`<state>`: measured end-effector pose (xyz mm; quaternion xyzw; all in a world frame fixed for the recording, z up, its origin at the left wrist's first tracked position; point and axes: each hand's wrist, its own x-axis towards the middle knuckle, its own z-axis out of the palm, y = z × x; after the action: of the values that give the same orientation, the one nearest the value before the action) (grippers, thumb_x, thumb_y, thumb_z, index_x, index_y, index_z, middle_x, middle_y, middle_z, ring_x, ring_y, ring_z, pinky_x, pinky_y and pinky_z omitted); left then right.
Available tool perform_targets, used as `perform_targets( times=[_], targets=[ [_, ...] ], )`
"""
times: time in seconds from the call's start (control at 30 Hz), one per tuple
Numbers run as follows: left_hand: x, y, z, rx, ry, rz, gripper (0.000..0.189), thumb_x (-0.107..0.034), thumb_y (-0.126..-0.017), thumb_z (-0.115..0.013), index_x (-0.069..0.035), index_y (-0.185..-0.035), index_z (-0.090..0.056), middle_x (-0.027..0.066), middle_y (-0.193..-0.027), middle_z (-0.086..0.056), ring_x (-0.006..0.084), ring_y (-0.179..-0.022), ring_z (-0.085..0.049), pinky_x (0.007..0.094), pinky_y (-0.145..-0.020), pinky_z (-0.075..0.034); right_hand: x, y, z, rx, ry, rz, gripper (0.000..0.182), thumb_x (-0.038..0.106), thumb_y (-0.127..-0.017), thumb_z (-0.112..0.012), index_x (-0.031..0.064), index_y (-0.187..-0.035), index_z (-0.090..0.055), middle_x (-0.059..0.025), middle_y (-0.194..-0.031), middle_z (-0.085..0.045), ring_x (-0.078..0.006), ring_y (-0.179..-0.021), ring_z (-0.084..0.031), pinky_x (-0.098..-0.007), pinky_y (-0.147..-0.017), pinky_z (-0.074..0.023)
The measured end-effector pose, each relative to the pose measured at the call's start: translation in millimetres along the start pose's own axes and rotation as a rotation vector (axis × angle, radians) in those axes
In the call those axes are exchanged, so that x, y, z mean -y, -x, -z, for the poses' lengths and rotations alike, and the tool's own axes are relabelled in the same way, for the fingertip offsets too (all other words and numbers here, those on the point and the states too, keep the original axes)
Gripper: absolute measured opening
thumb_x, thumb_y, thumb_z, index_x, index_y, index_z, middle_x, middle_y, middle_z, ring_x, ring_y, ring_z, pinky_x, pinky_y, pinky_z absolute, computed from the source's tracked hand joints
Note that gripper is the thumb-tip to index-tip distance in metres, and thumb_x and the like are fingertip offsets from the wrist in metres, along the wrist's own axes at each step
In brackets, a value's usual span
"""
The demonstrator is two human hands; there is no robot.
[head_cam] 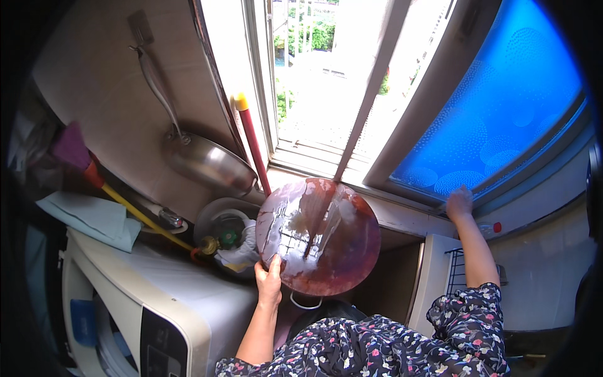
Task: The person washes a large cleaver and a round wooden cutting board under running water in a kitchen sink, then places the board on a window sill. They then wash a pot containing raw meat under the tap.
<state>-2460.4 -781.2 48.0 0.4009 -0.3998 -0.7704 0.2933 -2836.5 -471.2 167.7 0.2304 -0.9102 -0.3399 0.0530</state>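
My left hand (269, 282) grips the lower left rim of a round reddish-brown chopping board (348, 245). Its thumb lies on the board's face, while the other fingers are mostly hidden behind. The board is tilted towards me, and its wet-looking surface reflects the light from the window. Out to the right, my right hand (460, 202) is at the lower edge of a sliding window pane (490, 127) covered in blue patterned film. How its fingers are placed on the frame is not clear. A pale curved handle (306, 305) shows just under the board.
A steel frying pan (212, 162) hangs on the left wall. Near the window stands a red pole (253, 141) with a yellow cap. A gas cylinder valve (228, 239) sits left of the board, beside a washing machine (188, 273) with a folded light-blue cloth (92, 217) on top.
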Motion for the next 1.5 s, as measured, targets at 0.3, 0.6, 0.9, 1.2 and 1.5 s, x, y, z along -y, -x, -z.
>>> perform_targets(
  times=[0.3,0.6,0.9,1.2,1.5],
  targets=[
    [-30.7,10.0,-21.0,0.002,-0.119,-0.025,0.044,-0.02,-0.078,-0.062,0.006,-0.105,-0.039,0.0123,-0.097,-0.052,0.014,-0.083,-0.051,0.0265,-0.074,-0.042,156.9,120.0,-7.7,0.955,-2.038,-0.198,0.083,0.061,-0.066,-0.054,0.0029,-0.122,-0.035,-0.0189,-0.12,-0.043,-0.0322,-0.109,-0.044,-0.0535,-0.085,-0.0371],
    [-165.1,20.0,-132.0,-0.016,-0.933,-0.484,0.058,-0.03,-0.07,-0.061,0.007,-0.109,-0.038,0.0285,-0.096,-0.055,0.0393,-0.093,-0.053,0.0414,-0.083,-0.04,251.3,156.4,84.9,0.993,-3.268,-0.283,0.042,0.031,-0.078,-0.06,0.0091,-0.113,-0.049,-0.0069,-0.115,-0.052,-0.0233,-0.107,-0.047,-0.0399,-0.094,-0.0352],
    [-234.6,-84.2,-230.6,0.006,-1.065,-0.605,0.059,-0.039,-0.067,-0.059,0.004,-0.106,-0.045,0.025,-0.098,-0.056,0.0352,-0.098,-0.053,0.0384,-0.085,-0.04,243.8,29.7,161.9,0.653,-3.396,0.279,0.027,0.033,-0.084,-0.05,0.0157,-0.103,-0.058,-0.0029,-0.121,-0.049,-0.0169,-0.108,-0.046,-0.0355,-0.093,-0.0345],
    [-197.2,-230.3,-296.0,0.036,-0.974,-0.353,0.053,-0.041,-0.068,-0.057,0.001,-0.1,-0.05,0.021,-0.1,-0.056,0.0321,-0.098,-0.052,0.036,-0.084,-0.04,256.4,-92.8,116.4,0.495,-3.467,-0.146,0.042,0.032,-0.082,-0.049,0.0104,-0.118,-0.044,-0.009,-0.115,-0.053,-0.0257,-0.102,-0.052,-0.0399,-0.083,-0.0451],
    [-174.8,-293.5,-314.9,0.029,-0.81,-0.269,0.052,-0.04,-0.071,-0.056,0.002,-0.102,-0.05,0.0226,-0.097,-0.057,0.0357,-0.094,-0.054,0.0396,-0.082,-0.041,253.5,-132.1,114.5,0.567,-3.443,-0.17,0.056,0.039,-0.08,-0.053,0.0048,-0.122,-0.036,-0.0121,-0.118,-0.047,-0.0329,-0.112,-0.041,-0.0462,-0.094,-0.0345]
  ],
)
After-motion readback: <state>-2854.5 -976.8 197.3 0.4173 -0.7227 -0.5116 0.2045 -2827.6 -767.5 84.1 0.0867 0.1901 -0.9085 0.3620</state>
